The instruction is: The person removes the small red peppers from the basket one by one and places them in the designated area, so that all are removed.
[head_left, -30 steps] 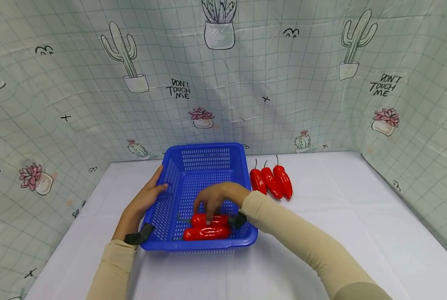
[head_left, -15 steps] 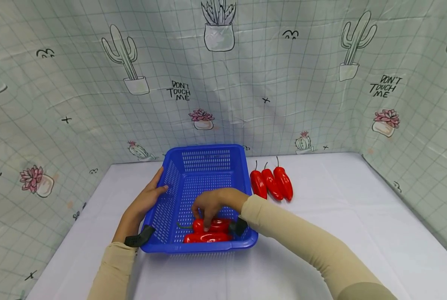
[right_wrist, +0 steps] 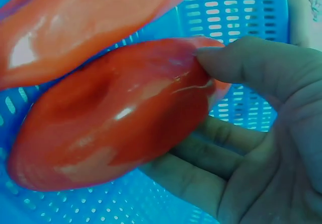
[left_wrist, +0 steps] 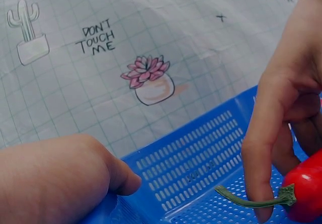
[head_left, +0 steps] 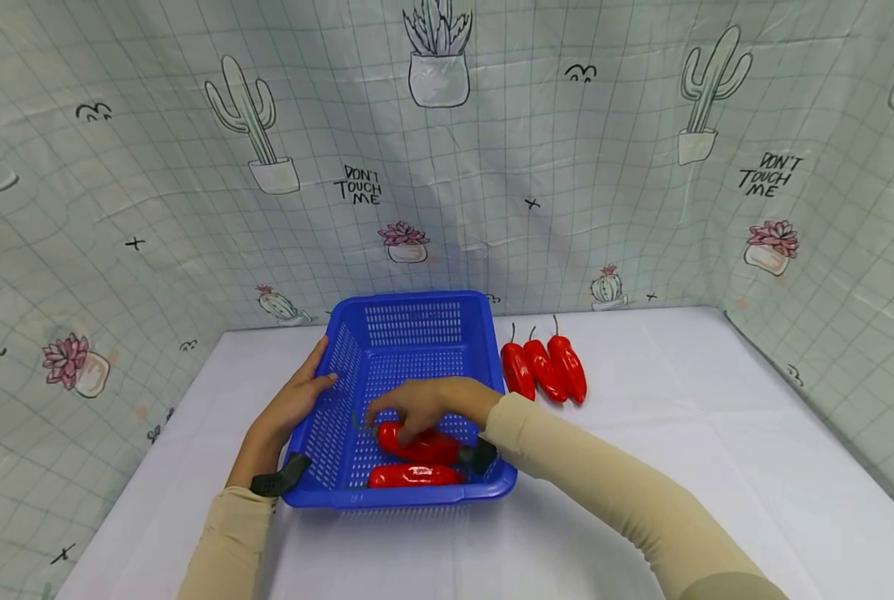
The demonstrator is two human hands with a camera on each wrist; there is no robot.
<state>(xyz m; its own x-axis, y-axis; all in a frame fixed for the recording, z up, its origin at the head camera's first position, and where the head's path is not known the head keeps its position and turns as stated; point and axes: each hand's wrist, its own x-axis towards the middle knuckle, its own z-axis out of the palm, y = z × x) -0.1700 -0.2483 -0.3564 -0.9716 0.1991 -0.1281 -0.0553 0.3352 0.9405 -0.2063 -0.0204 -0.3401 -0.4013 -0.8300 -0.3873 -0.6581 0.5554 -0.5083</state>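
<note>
A blue plastic basket (head_left: 484, 350) with slotted walls stands on the white table. My left hand (head_left: 294, 402) holds its left rim, with the thumb over the inner side; the other fingers are mostly hidden. Inside the basket, my right hand (head_left: 420, 407) grips a red chili pepper (head_left: 432, 450). The right wrist view shows the thumb on one side of this chili pepper (right_wrist: 110, 118) and fingers under it. Its green stem (left_wrist: 251, 203) points left. Another red chili pepper (head_left: 417, 476) lies along the basket's near wall, apart from the held one.
Three red chili peppers (head_left: 542, 369) lie side by side on the table, just right of the basket, stems pointing away. A printed cloth backdrop (head_left: 447, 208) rises behind the white table (head_left: 664, 400) and along both sides.
My right hand has shifted slightly left, gripping the chili pepper, which now lies tilted. A gap has opened between it and the near one. My left hand stays on the rim.
</note>
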